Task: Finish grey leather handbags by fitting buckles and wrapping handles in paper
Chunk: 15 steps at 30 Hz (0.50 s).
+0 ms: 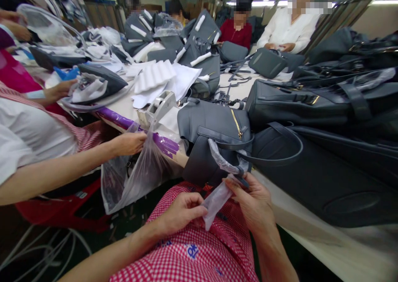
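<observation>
Between my two hands stretches a strip of translucent plastic wrap (215, 204), just above the checked apron. My left hand (186, 209) pinches its lower edge between thumb and fingers. With my right hand (251, 195) I grip its upper end together with the tip of a dark strap. Behind my hands a dark grey leather handbag (214, 122) with a gold zipper lies at the table edge. One of its handles (225, 160) is wrapped in clear plastic; another strap loops bare to the right.
A co-worker's hand (132, 143) at left holds a clear plastic bag (137, 186) hanging off the table edge. A tape dispenser (158, 108) stands near white foam sheets (155, 79). More dark bags (311, 104) are piled at right. Several people work around the table.
</observation>
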Each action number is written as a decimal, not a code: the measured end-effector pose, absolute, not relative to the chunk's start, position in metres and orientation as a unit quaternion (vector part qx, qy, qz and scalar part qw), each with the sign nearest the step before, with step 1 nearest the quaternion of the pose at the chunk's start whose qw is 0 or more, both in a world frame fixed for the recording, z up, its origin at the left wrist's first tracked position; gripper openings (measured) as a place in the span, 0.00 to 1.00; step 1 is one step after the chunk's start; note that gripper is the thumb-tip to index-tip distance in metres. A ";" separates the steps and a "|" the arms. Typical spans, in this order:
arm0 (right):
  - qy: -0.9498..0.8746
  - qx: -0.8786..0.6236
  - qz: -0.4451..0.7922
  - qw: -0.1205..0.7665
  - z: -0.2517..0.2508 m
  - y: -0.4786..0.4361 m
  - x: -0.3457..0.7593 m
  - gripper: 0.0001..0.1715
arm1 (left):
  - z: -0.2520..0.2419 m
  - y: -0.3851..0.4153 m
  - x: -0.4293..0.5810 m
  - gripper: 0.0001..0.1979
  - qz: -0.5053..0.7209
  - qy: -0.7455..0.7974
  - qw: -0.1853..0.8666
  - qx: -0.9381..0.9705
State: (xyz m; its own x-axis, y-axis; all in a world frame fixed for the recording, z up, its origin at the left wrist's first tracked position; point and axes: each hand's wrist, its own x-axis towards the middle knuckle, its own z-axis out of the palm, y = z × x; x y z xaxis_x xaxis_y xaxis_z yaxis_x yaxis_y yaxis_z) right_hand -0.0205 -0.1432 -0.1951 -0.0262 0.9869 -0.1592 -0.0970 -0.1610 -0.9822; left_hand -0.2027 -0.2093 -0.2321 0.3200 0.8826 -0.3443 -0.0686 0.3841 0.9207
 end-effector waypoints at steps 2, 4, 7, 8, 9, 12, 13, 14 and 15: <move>-0.443 -0.506 0.561 0.482 -0.195 -0.142 -0.018 0.21 | -0.241 -0.218 -0.205 0.09 0.315 0.465 0.703 0.436; -0.443 -0.499 0.563 0.488 -0.196 -0.140 -0.017 0.20 | -0.240 -0.223 -0.213 0.07 0.292 0.488 0.668 0.479; -0.424 -0.489 0.590 0.484 -0.196 -0.140 -0.019 0.20 | -0.223 -0.218 -0.220 0.08 0.340 0.542 0.575 0.510; -0.408 -0.482 0.608 0.482 -0.195 -0.141 -0.021 0.21 | -0.216 -0.213 -0.218 0.09 0.368 0.545 0.558 0.506; -0.390 -0.473 0.627 0.480 -0.194 -0.142 -0.023 0.21 | -0.208 -0.207 -0.214 0.09 0.395 0.538 0.553 0.499; -0.351 -0.456 0.667 0.473 -0.191 -0.146 -0.026 0.21 | -0.195 -0.186 -0.194 0.09 0.455 0.491 0.574 0.472; -0.350 -0.453 0.672 0.470 -0.190 -0.148 -0.025 0.20 | -0.193 -0.179 -0.186 0.08 0.467 0.481 0.577 0.465; -0.356 -0.451 0.673 0.466 -0.189 -0.149 -0.024 0.20 | -0.192 -0.174 -0.180 0.07 0.475 0.479 0.576 0.462; -0.365 -0.448 0.674 0.460 -0.189 -0.150 -0.022 0.19 | -0.193 -0.170 -0.175 0.06 0.477 0.484 0.570 0.462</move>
